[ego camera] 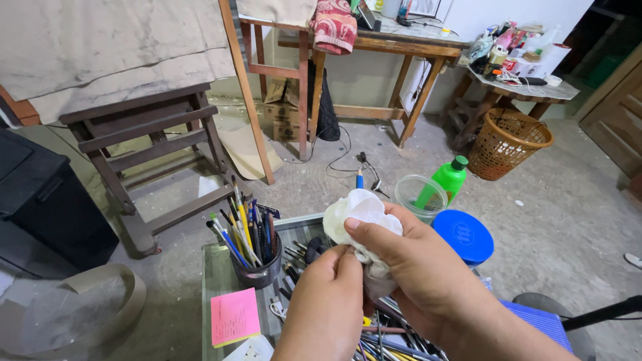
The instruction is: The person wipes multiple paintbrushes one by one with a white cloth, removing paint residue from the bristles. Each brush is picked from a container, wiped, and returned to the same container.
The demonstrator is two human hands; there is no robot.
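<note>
Over glass table (217, 281) (crowded), left hand (328, 307) and right hand (414, 267) pinch white cloth (358, 210).

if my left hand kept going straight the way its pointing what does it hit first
Most likely the white crumpled cloth its fingertips already touch. The left hand points up and away; past the cloth, possibly the blue-tipped brush, though depth is unclear.

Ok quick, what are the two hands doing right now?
Left hand: closed, pinching the bottom of the white cloth.
Right hand: closed around the same cloth, thumb on top.
</note>
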